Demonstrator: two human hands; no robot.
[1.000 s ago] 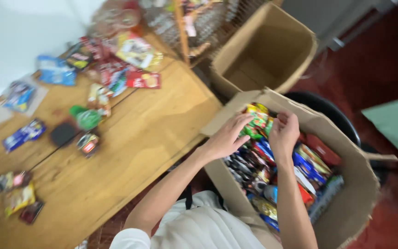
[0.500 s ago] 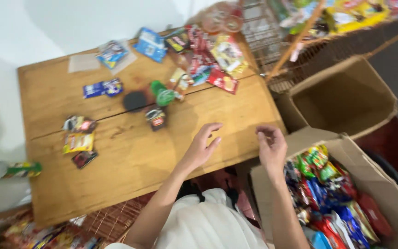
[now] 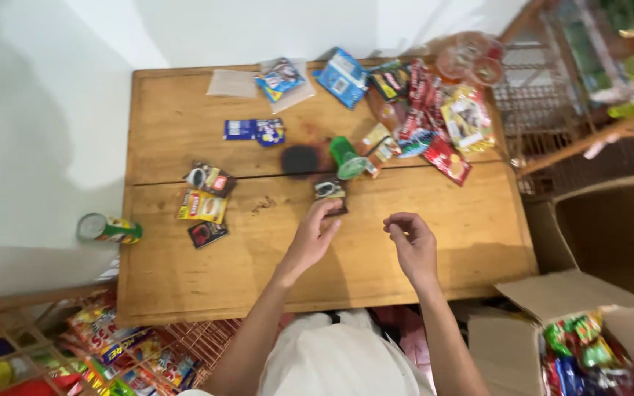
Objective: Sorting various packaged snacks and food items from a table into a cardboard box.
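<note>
Small dark snack packet [image 3: 330, 192] flat on wooden table [image 3: 185, 132], left hand [image 3: 311, 238] open touching it, right hand [image 3: 414, 246] loosely curled, empty

- Dark sachet [image 3: 330, 192]: small, flat on the table, just below the green cup, its lower edge under the left fingertips [image 3: 329, 213].

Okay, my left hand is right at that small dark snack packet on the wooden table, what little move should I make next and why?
Probably close the left hand on the small dark snack packet: its fingertips already touch the packet's near edge, the packet lies flat and apart from the green cup, and the right hand hovers empty, loosely curled.
</note>
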